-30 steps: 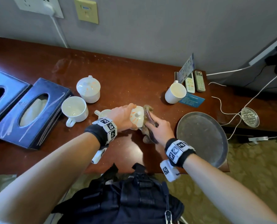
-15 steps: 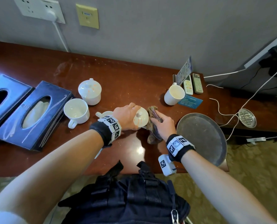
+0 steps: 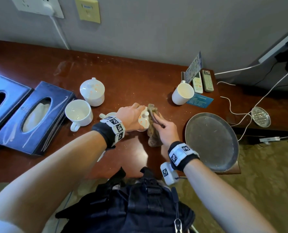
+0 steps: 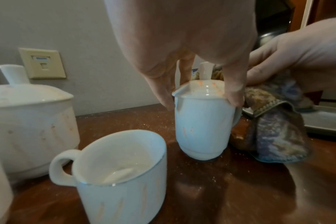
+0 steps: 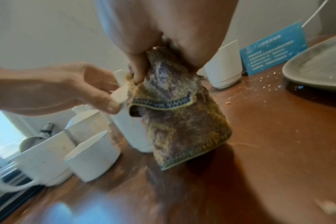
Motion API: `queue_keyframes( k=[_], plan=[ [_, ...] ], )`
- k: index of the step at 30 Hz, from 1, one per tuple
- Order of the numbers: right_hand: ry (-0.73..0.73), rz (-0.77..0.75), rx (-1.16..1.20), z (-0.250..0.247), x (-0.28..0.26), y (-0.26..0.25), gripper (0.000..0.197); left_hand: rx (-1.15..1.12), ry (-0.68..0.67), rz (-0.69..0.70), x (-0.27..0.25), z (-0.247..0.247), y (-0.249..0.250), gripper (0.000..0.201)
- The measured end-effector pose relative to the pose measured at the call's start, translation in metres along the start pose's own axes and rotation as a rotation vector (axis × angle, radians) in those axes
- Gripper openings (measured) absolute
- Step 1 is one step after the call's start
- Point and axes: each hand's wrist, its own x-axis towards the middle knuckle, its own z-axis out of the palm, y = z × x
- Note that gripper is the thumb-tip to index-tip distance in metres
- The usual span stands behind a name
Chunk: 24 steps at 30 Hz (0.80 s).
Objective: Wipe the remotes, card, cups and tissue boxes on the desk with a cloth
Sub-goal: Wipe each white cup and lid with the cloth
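The lidded cup [image 3: 142, 121] now stands upright on the desk [image 3: 134, 78] with the left hand [image 3: 131, 117] gripping its lid rim from above; a second ago the hand holds it tipped, lid toward the cloth. The right hand [image 3: 165, 127] shifts the bunched cloth [image 3: 154, 132] from the lid's edge up against the knob and right side of the lid, its lower end trailing onto the wood.
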Motion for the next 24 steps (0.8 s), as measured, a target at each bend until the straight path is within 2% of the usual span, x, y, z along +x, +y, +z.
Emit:
queue_keyframes(
  k=[3,8,12,14,16,19,24],
  plan=[
    [-0.002,0.059,-0.052,-0.011,0.024,-0.006,0.038,0.004,0.009,0.006,-0.002,-0.001,0.002,0.089],
    [0.015,0.078,-0.126,-0.009,0.049,-0.013,0.037,0.161,0.086,-0.097,-0.009,0.007,0.020,0.079],
    [0.074,0.027,-0.094,-0.014,0.050,-0.018,0.038,0.068,0.141,-0.151,-0.008,0.008,0.018,0.084],
    [0.062,0.000,-0.097,-0.017,0.047,-0.017,0.038,-0.011,0.134,-0.080,-0.009,0.005,0.009,0.092],
    [0.011,-0.020,-0.111,-0.019,0.043,-0.017,0.039,-0.042,0.038,0.046,-0.010,-0.003,0.001,0.101],
    [-0.029,-0.024,-0.142,-0.019,0.037,-0.015,0.041,-0.007,-0.097,0.144,-0.006,-0.012,-0.007,0.097],
    [0.028,0.020,-0.118,-0.025,0.030,-0.016,0.042,0.074,-0.037,0.133,0.000,-0.006,-0.005,0.083]
  ],
)
